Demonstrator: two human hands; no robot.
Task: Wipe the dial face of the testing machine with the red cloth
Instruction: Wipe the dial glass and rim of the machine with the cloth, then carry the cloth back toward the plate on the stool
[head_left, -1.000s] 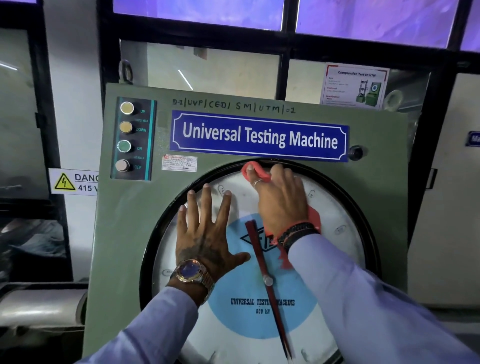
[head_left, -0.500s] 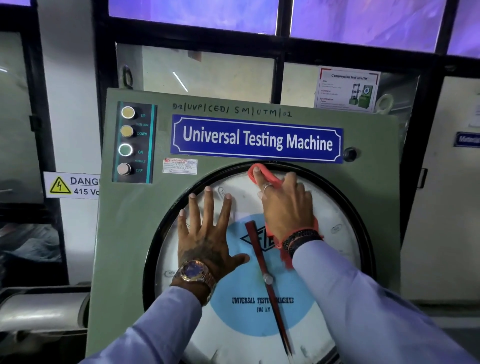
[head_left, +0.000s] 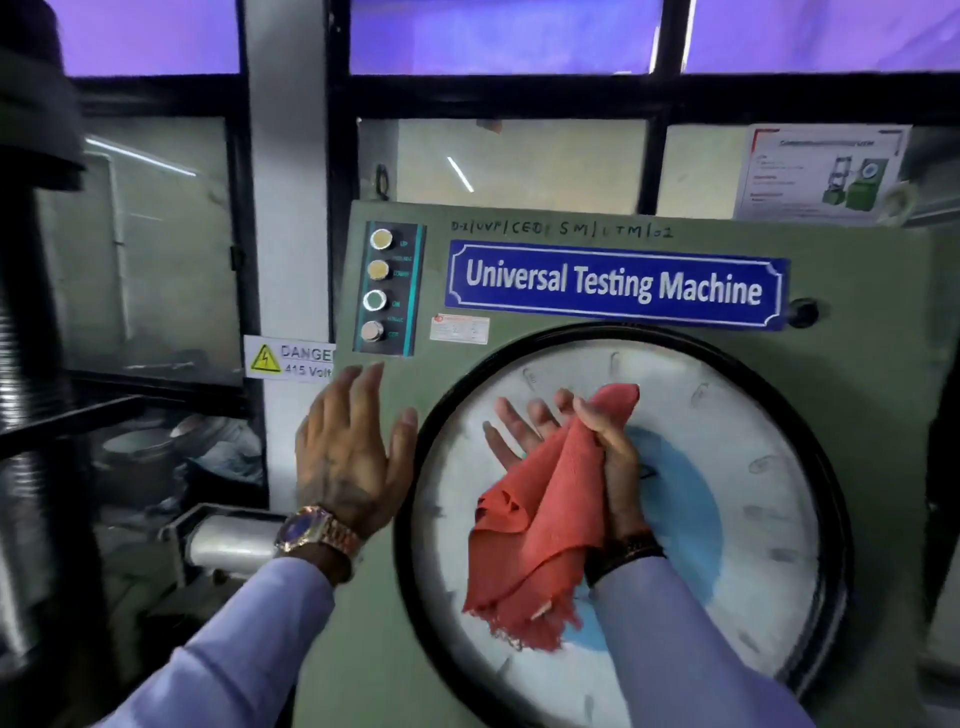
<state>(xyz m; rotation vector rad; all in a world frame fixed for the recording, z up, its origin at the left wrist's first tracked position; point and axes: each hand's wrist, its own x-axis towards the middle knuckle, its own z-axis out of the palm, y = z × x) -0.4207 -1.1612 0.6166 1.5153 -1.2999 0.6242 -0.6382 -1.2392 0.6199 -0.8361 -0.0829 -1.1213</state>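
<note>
The round white dial face (head_left: 727, 467) with a blue centre and black rim fills the lower right of the green testing machine (head_left: 857, 395). My right hand (head_left: 597, 447) is in front of the dial, palm turned toward me, with the red cloth (head_left: 540, 519) pinched under the thumb and hanging loose below. My left hand (head_left: 348, 452) is flat and empty, fingers apart, over the green panel just left of the dial rim. The pointer is hidden behind the cloth and my arm.
A button strip (head_left: 384, 288) sits at the panel's upper left, beside a blue nameplate (head_left: 613, 283). A danger sign (head_left: 291, 358) hangs on the wall at left. A metal cylinder (head_left: 228, 540) lies low left, with dark machine parts at the far left.
My right hand has come off the top of the dial and turned palm up, so the cloth now hangs free. My left hand has slid left off the dial face. The view has shifted left.
</note>
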